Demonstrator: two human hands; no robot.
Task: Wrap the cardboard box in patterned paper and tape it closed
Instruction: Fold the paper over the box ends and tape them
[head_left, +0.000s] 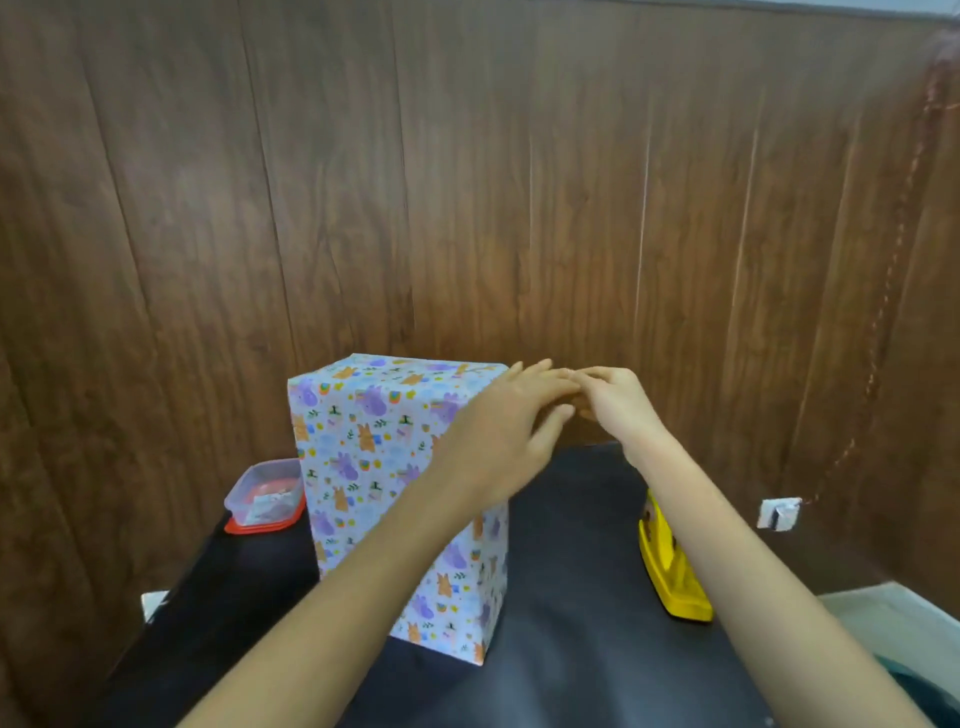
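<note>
Dark wood panelling backs the black table (571, 597). Your left hand (511, 421) and right hand (618, 402) meet fingertip to fingertip just past the top right edge of the box (363, 441). The box stands upright under your left forearm, already covered in patterned paper (353, 525). Your left fingers lie stretched. I cannot tell whether the right pinches tape. If it does, keep the strip taut, lay it across the seam and press flat. The yellow dispenser (670, 571) sits beside your right forearm.

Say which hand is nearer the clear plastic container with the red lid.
Left. The left hand is up and right of the clear red-lidded container, before the paper-wrapped box; the right hand lies farther right.
</note>
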